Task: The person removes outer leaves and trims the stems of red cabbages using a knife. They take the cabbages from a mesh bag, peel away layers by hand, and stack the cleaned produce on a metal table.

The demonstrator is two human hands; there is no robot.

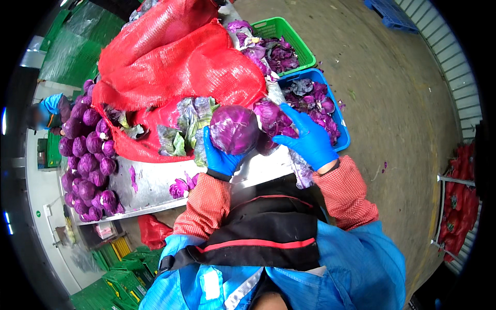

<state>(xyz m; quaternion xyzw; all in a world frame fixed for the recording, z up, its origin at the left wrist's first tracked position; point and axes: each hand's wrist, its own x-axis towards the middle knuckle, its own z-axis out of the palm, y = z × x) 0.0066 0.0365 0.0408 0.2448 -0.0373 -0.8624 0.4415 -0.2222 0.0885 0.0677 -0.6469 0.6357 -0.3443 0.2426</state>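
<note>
A round, glossy red cabbage (233,129) rests in my left hand (222,159), whose blue-gloved fingers curl round it from below and the left side. On the cabbage's right, my blue-gloved right hand (311,140) has loose purple cabbage leaves (274,119) between its thumb and fingers. Whether these leaves still join the head cannot be made out. Just beyond the cabbage lies an open red mesh sack (181,72), with greenish outer leaves (195,116) at its mouth. Purple leaf scraps (182,187) lie by my left wrist on the metal table (150,192).
Several trimmed red cabbages (88,160) are piled at the table's left end. A blue crate (342,135) and a green crate (299,44), both holding purple leaves, stand along the right side. Green crates (124,281) sit lower left; filled red sacks (460,201) are far right.
</note>
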